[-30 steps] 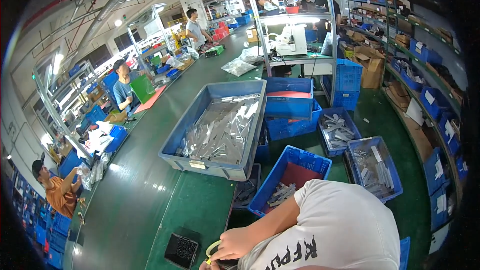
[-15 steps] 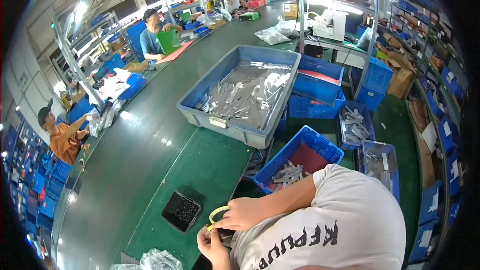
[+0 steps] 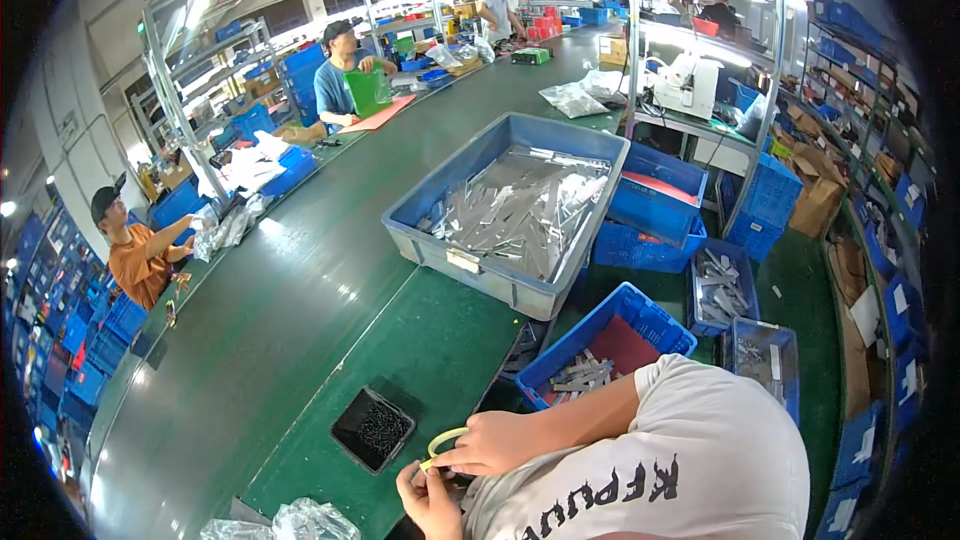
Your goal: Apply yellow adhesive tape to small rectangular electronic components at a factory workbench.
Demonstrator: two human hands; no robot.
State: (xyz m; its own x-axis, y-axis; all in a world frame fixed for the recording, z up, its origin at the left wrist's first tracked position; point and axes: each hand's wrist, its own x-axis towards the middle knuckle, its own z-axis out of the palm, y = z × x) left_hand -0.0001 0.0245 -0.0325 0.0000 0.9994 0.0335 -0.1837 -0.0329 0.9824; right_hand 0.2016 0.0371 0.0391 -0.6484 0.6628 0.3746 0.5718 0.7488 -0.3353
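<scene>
Close to my body, at the front edge of the green bench, my two hands meet at a thin yellow curved strip [image 3: 443, 440]. My right hand [image 3: 495, 442] reaches in from the right with its fingers closed on the strip. Just below and to its left, my left hand [image 3: 428, 502] pinches near the strip's lower end, thumb against fingers. Whatever else lies between the fingertips is too small to make out. Beyond my hands to the left, a black square tray [image 3: 340, 430] sits on the bench, holding many small black pieces [image 3: 383, 428].
A large grey-blue bin [image 3: 560, 302] of flat metal strips stands ahead on the bench. Blue crates [image 3: 662, 328] with metal parts are at the right. Clear plastic bags [image 3: 312, 520] lie at lower left. Across the dark belt [image 3: 250, 310], co-workers [image 3: 145, 255] stand beside racks.
My view has turned slightly, so the surroundings sit a little further right and lower. Both hands keep their hold on the yellow strip, with only small finger shifts.
</scene>
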